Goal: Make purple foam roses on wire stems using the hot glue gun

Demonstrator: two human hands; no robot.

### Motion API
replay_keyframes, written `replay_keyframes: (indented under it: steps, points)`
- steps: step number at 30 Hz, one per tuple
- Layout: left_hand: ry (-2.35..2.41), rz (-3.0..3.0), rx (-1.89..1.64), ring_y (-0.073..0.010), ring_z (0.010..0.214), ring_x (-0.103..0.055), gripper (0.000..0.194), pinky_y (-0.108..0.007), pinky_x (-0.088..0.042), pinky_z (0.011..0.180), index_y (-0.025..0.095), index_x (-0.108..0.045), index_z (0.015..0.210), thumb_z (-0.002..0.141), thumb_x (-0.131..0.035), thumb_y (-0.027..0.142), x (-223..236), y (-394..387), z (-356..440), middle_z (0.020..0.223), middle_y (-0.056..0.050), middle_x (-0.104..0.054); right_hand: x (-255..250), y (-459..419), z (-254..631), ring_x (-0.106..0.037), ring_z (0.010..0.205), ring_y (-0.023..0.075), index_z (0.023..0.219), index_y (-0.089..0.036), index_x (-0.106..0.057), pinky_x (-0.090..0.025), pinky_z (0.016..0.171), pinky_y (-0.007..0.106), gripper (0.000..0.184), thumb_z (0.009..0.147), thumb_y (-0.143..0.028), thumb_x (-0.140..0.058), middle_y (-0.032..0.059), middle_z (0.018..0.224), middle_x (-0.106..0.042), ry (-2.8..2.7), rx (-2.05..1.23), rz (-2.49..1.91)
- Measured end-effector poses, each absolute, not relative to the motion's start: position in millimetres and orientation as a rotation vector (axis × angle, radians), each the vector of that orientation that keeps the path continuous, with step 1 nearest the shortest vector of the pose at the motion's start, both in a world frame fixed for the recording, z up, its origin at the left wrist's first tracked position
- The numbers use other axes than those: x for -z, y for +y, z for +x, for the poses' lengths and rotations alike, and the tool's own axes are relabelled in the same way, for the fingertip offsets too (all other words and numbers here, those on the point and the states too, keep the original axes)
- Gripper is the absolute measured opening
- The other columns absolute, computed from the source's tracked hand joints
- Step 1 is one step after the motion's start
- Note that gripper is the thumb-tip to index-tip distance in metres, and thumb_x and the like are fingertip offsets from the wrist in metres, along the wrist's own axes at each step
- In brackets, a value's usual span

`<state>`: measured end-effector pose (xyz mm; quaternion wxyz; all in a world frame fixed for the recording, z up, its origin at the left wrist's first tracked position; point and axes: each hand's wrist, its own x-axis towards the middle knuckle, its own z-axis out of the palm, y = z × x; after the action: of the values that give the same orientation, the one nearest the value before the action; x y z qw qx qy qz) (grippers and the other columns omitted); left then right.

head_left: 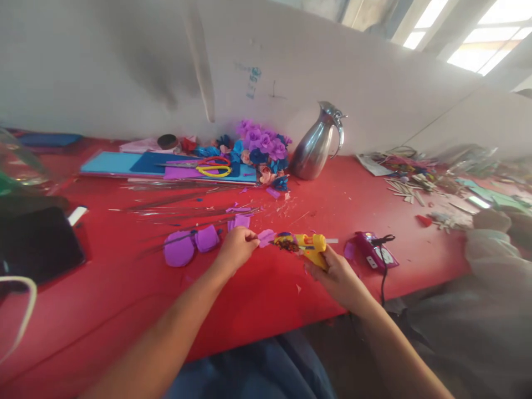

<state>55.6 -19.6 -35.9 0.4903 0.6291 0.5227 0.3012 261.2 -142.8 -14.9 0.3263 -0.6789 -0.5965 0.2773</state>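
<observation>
My right hand [332, 277] is wrapped round the handle of a yellow hot glue gun [312, 247], with a glue stick poking out of its back end. The gun's dark, stained nozzle points left at a purple petal [266, 238], which my left hand [239, 246] pinches by its edge. Nozzle and petal look to be touching or nearly so. Left of that hand lie purple paper pieces [179, 249] with a thin wire across them. Another small purple stack [239, 222] sits just behind my left hand.
Scissors [214, 167] lie on blue and purple sheets [108, 164]. Beside them are paper flowers [266, 144] and a metal jug [313, 147]. Thin wires [178, 208] stretch across the red table [249, 310]. A purple power box [376, 252] with a cord stands right; another person's sleeve [490, 249] is beyond.
</observation>
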Motion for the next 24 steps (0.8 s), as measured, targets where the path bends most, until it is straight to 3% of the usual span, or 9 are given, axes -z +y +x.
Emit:
replay_keyframes:
  steps: [3,8,16,24]
  points:
    - [1.299,1.661,-0.749,-0.0143,0.053,-0.048,0.01,-0.027,-0.031,0.054,0.018,-0.065,0.05,0.059,-0.061,0.016,41.0,-15.8,56.1,0.056,-0.001,-0.058,20.0,-140.8,253.9,-0.054,0.054,0.0159,0.093,-0.019,-0.056,-0.036,0.051,0.024,0.022,0.087,-0.038,-0.048,0.0013,0.063,-0.06,-1.684,-0.613,-1.82]
    - [1.334,1.821,-0.726,-0.0164,0.062,-0.052,0.013,-0.028,-0.033,0.061,0.018,-0.065,0.051,0.063,-0.06,0.016,41.0,-14.8,57.0,0.064,-0.003,-0.059,21.1,-134.7,245.0,-0.06,0.061,0.019,0.099,-0.019,-0.054,-0.038,0.056,0.025,0.023,0.09,-0.037,-0.042,0.0046,0.071,-0.065,-1.741,-0.509,-1.844]
    - [1.314,1.766,-0.77,-0.0161,0.062,-0.05,0.012,-0.027,-0.032,0.06,0.019,-0.067,0.051,0.061,-0.062,0.015,41.9,-15.7,57.3,0.062,-0.002,-0.059,23.8,-130.2,240.6,-0.064,0.068,0.023,0.1,-0.02,-0.054,-0.038,0.057,0.027,0.023,0.091,-0.037,-0.041,0.0072,0.076,-0.068,-1.807,-0.444,-1.92]
    - [1.333,1.758,-0.775,-0.0158,0.062,-0.05,0.01,-0.027,-0.033,0.06,0.019,-0.068,0.053,0.06,-0.063,0.014,42.2,-15.8,57.6,0.063,-0.002,-0.061,20.4,-134.8,241.8,-0.061,0.062,0.0219,0.094,-0.02,-0.054,-0.032,0.054,0.027,0.023,0.09,-0.037,-0.04,0.0062,0.07,-0.066,-1.821,-0.4,-1.983]
